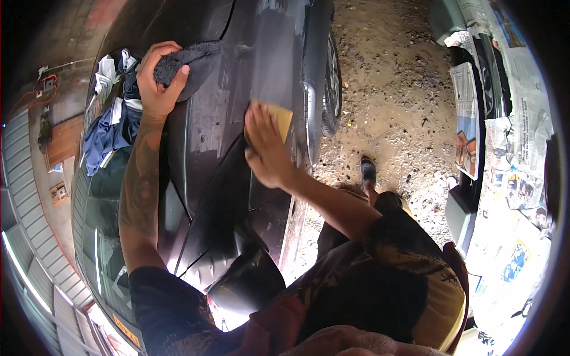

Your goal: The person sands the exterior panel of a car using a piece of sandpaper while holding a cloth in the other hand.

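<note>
My left hand (159, 77) is closed round a dark grey fluffy cloth (199, 62), held against the upper part of a dark car body (208, 113). To the right and nearer to me, my right hand (266, 142) lies flat on a yellow sheet of sandpaper (281, 118), pressing it to the car's side panel. Its fingers are stretched over the sheet, whose right part sticks out past them. Around both hands the panel has dull grey, scuffed patches. What lies under my right palm is hidden.
A black side mirror (246, 279) juts from the car near my body. Dark blue cloth (113, 133) lies on the car at left. Right of the car is gravelly ground (386, 77) with my foot (368, 172). Farther right stands another vehicle covered with newspaper (504, 154).
</note>
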The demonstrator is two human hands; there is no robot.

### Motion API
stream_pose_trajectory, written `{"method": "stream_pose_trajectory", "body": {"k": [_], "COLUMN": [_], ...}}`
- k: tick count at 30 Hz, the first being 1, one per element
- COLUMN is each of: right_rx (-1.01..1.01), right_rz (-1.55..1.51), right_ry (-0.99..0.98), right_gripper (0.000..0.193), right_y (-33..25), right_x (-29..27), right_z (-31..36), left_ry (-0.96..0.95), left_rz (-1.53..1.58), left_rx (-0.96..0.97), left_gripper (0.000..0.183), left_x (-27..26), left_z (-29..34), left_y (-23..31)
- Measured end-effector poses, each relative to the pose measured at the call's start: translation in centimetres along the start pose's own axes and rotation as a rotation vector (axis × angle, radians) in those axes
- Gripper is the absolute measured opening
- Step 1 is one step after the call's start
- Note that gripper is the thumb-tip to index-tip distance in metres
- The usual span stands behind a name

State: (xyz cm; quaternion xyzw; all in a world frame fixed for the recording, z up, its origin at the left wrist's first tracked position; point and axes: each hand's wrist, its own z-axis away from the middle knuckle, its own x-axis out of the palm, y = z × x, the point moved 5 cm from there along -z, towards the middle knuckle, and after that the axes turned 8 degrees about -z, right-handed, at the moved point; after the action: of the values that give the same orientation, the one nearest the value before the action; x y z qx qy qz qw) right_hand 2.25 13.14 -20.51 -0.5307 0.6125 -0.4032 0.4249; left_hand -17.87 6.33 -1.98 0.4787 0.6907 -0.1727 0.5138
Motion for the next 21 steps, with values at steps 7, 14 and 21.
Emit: {"method": "stream_pose_trajectory", "body": {"k": [7,14,21], "right_rx": [-0.008,-0.027,-0.034], "right_rz": [0.082,0.078,0.008], "right_ry": [0.138,0.112,0.036], "right_gripper": [0.074,0.075,0.066], "right_y": [3.7,3.3,2.3], "right_x": [-3.7,-2.7,-0.5], "right_z": [-7.0,-6.7,-4.3], "left_ry": [-0.002,-0.004,-0.065], "left_rz": [-0.005,-0.089,-0.127], "left_rx": [0.006,-0.008,-0.053], "left_gripper": [0.028,0.028,0.027], "left_x": [1.0,0.3,-0.9], "left_z": [-0.6,-0.3,1.2], "left_y": [0.3,0.4,-0.7]}}
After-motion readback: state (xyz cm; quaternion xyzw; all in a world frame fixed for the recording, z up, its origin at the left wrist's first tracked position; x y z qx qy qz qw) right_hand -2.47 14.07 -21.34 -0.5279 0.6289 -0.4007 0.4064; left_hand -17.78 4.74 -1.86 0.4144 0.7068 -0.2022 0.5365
